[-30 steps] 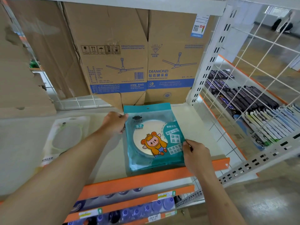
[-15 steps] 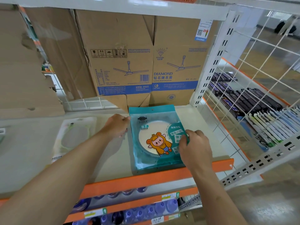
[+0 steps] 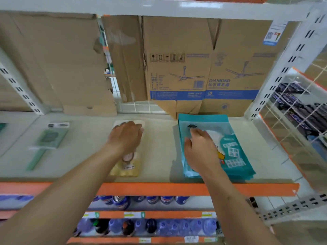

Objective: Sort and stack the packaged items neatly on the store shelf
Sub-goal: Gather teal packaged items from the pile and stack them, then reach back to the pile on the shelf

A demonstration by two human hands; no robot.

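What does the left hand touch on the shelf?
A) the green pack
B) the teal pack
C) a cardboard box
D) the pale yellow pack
D: the left hand lies palm down on the pale yellow pack, while the right hand is on the teal pack.

1. Bright, even light lies across the shelf (image 3: 159, 156).
2. Pale glare streaks run along the upper shelf (image 3: 177, 7), so light comes from overhead.
3. A soft shadow lies on the shelf to the left of the teal packs (image 3: 235, 152) and in front of them.
4. Motion blur covers the whole frame. Print on the boxes (image 3: 177, 59) is smeared, and only "DIAMOND" reads.
5. The bottles (image 3: 159, 225) below are soft, blurry blobs.
6. Wide-angle distortion tilts the uprights (image 3: 283, 68) inward and stretches the forearms at the lower edge.
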